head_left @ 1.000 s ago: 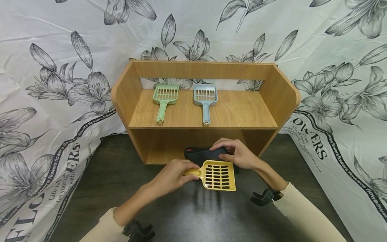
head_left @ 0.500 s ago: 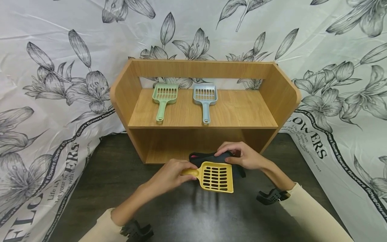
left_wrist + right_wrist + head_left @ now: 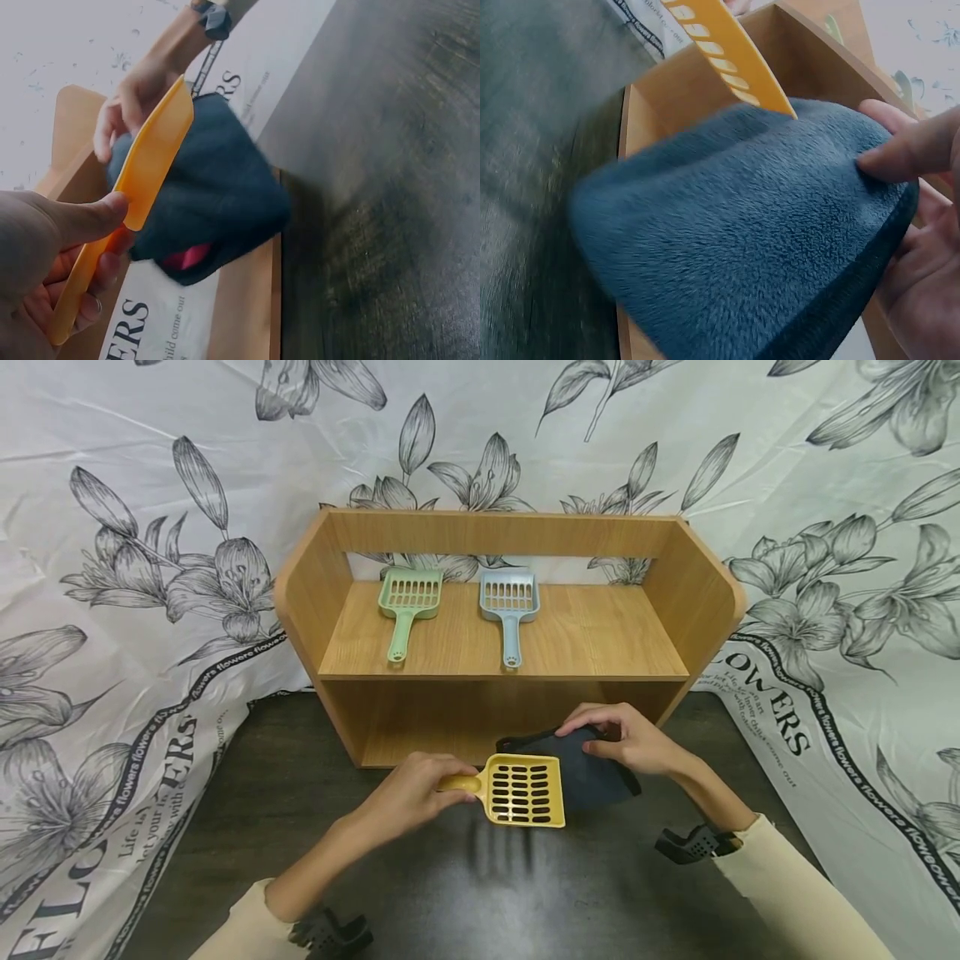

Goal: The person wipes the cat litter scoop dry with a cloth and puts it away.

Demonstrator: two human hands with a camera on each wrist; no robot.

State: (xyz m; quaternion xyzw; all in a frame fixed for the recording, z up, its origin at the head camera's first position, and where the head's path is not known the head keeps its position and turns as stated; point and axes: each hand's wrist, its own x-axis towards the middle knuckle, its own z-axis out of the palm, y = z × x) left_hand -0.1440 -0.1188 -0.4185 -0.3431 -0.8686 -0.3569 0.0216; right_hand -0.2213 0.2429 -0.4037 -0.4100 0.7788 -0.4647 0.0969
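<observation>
My left hand (image 3: 416, 789) grips the handle of a yellow slotted litter scoop (image 3: 522, 789), its slotted head pointing right above the dark table. To the right, my right hand (image 3: 626, 739) pinches the top edge of a dark blue plush cloth (image 3: 596, 777), thumb on the near side. The cloth hangs folded, partly behind the scoop head in the head view. A bit of pink (image 3: 187, 257) shows in the cloth's fold in the left wrist view. Seen from the right wrist, the scoop (image 3: 746, 56) reaches right up to the cloth's upper edge.
A two-level wooden shelf (image 3: 600, 635) stands behind the hands. On its upper board lie a green litter scoop (image 3: 405, 610) and a light blue one (image 3: 511, 631), handles forward. Flower-printed sheeting (image 3: 480, 410) covers the back and sides. The dark table (image 3: 600, 893) spreads in front.
The right hand has moved right with the cloth, which now hangs more spread out. The left hand and yellow scoop have shifted slightly left.
</observation>
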